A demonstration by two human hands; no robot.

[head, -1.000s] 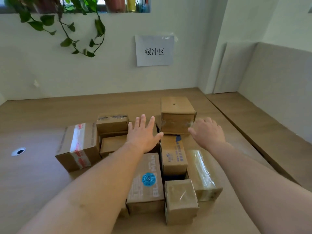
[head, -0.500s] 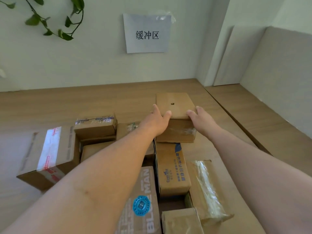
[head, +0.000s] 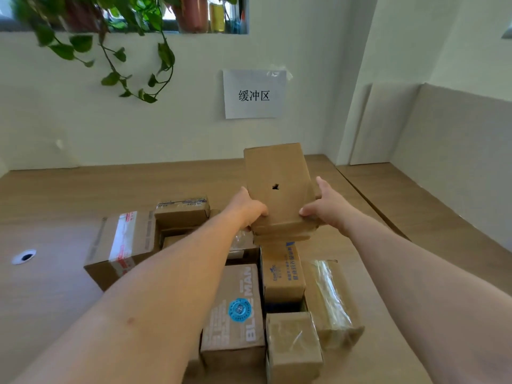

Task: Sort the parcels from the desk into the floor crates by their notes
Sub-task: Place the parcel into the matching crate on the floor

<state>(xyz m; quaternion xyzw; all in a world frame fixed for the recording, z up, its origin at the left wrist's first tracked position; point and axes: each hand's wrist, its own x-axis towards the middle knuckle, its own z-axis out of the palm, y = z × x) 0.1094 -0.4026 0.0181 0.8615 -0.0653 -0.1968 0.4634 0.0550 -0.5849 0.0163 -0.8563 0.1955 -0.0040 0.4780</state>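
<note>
both hands grip a plain brown box (head: 278,187), tilted up above the other parcels (head: 235,306) on the desk (head: 55,286): left hand (head: 246,210) on its left edge, right hand (head: 324,207) on its right.

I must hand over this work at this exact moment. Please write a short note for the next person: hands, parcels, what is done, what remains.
Left hand: grips the left side of the plain parcel.
Right hand: grips its right side.
The parcel is held tilted above the pile; its visible face shows a small hole, no note.
Other parcels lie grouped on the desk.
Done: one parcel picked up. Left: find its note, crate it, sort the rest. Floor crates are not in view.
</note>
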